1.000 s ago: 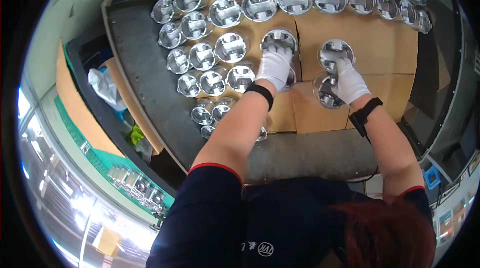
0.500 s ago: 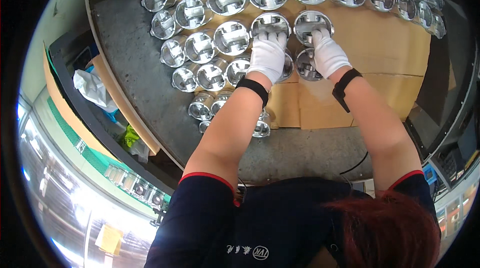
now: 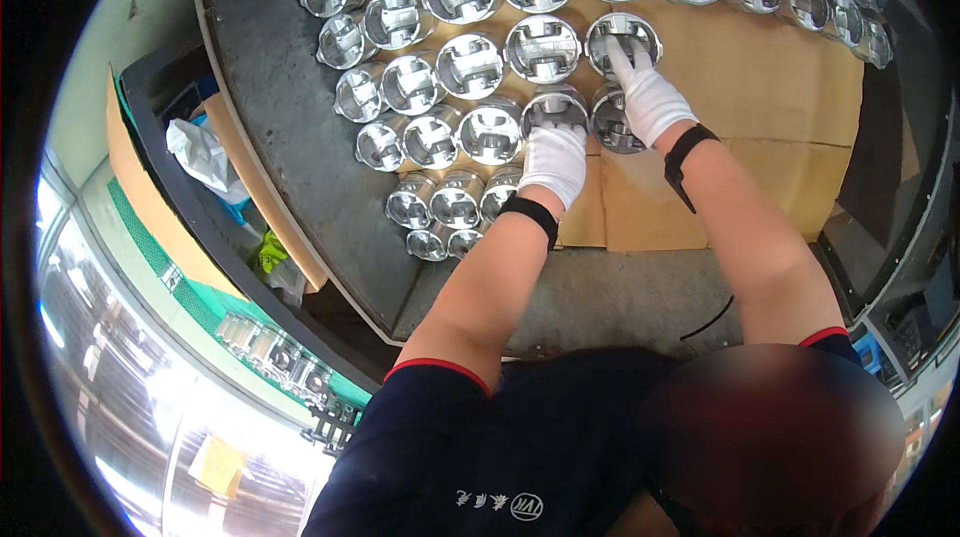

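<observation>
Rows of shiny metal pistons stand open end up on brown cardboard. My left hand (image 3: 555, 159), in a white glove, has its fingers hooked inside a piston (image 3: 553, 97) at the near end of its column. Reaching farther out, my gloved right hand (image 3: 650, 102) has its fingers inside another piston (image 3: 618, 25), gripping around its inner part. Its thumb is mostly hidden. Under the right hand's near side stands a further piston (image 3: 610, 127), partly covered by the glove. Just beyond my left hand is an uncovered piston (image 3: 542, 49).
Bare cardboard (image 3: 755, 87) lies right of my right hand. Dark metal table surface (image 3: 270, 87) borders the pistons on the left. A side shelf holds a white plastic bag (image 3: 200, 157). A black cable (image 3: 710, 322) lies near the table's front edge.
My left hand has come nearer, from one piston to the piston in front of it. The right hand stays at the same piston, its fingers now straighter. The view has shifted slightly.
</observation>
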Tool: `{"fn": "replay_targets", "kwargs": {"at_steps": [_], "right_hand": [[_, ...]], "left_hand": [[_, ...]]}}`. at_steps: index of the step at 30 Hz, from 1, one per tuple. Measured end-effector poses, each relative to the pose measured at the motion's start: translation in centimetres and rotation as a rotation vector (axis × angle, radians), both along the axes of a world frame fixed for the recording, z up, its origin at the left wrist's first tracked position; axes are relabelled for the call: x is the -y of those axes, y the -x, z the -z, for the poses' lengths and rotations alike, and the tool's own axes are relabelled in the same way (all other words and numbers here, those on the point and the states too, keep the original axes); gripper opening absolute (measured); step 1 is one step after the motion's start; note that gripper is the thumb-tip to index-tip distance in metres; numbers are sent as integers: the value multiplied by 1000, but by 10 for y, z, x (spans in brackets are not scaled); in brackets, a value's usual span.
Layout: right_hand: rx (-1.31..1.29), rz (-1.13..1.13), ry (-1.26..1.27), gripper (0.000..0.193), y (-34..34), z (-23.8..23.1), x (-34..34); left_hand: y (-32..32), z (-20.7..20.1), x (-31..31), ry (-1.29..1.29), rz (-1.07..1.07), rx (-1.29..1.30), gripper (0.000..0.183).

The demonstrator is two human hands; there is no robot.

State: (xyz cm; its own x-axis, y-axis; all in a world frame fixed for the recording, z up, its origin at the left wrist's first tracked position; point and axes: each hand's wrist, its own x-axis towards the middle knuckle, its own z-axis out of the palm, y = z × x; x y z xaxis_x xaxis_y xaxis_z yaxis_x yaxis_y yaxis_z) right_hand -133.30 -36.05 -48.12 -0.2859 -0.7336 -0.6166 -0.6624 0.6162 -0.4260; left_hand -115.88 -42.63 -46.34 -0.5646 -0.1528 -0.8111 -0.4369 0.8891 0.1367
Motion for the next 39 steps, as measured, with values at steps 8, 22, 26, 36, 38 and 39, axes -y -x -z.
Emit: {"fn": "replay_targets", "kwargs": {"at_steps": [8, 22, 26, 36, 38, 39], "right_hand": [[53, 138, 199, 104, 4, -40, -40], [-59, 65, -66, 62, 15, -62, -236], [-13, -105, 125, 56, -81, -131, -128], [314, -951, 998, 40, -503, -388, 193], [186, -1136, 1080, 41, -571, -397, 227], [112, -1218, 928, 48, -601, -389, 244]], "left_hand": [[-54, -71, 12, -55, -460, -422, 50], [-403, -349, 25, 1179, -920, -692, 60], [-532, -365, 40, 1369, -1034, -404, 61], [-638, -332, 100, 834, -1230, -272, 90], [-642, -331, 97, 865, -1219, -400, 93], [-643, -331, 97, 828, -1277, -364, 87]]}}
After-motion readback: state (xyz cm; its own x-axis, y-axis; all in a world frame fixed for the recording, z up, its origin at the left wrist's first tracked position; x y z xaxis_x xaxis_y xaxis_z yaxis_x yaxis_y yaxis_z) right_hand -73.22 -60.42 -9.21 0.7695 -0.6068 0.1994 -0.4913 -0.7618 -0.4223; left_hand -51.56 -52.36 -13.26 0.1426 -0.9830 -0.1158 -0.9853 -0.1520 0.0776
